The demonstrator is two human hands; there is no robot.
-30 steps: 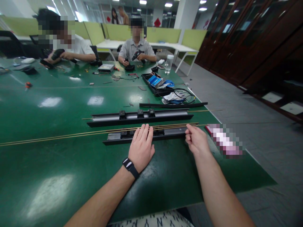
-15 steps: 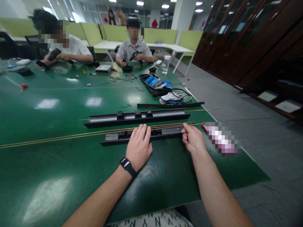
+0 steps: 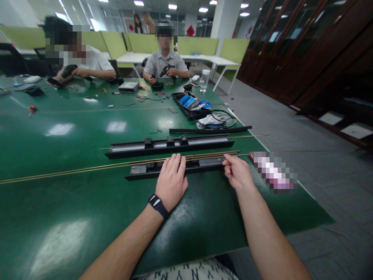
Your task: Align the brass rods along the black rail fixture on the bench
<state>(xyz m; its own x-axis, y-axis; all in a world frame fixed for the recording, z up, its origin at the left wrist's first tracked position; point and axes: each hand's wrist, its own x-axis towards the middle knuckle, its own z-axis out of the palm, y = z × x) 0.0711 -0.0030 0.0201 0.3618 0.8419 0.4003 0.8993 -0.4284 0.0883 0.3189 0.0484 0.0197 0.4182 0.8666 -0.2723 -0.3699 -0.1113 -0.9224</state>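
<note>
Over the near black rail (image 3: pixel 215 162) lie several long thin brass rods (image 3: pixel 87 170), stretching off to the left. My left hand (image 3: pixel 171 177) rests flat across the rods and rail, fingers extended and close together, gripping nothing. At the rail's right end, my right hand (image 3: pixel 239 171) is closed in a pinch, its fingertips at a thin brass rod; the exact contact is partly hidden by the fingers. Parallel and farther away is a second black rail (image 3: pixel 169 149) with black blocks in its channel and thin rod ends sticking out at both ends.
A black strip (image 3: pixel 210 130) lies behind the rails. Gloves (image 3: pixel 211 121), cable and a black tray (image 3: pixel 189 112) of blue items stand beyond. A blurred pink packet (image 3: pixel 274 171) sits near the table's right edge. Across the green table (image 3: pixel 72 202), two people hold power drills.
Both hands stay in nearly the same place on the rods and rail. The view has shifted very slightly; the person at far left has moved a little.
</note>
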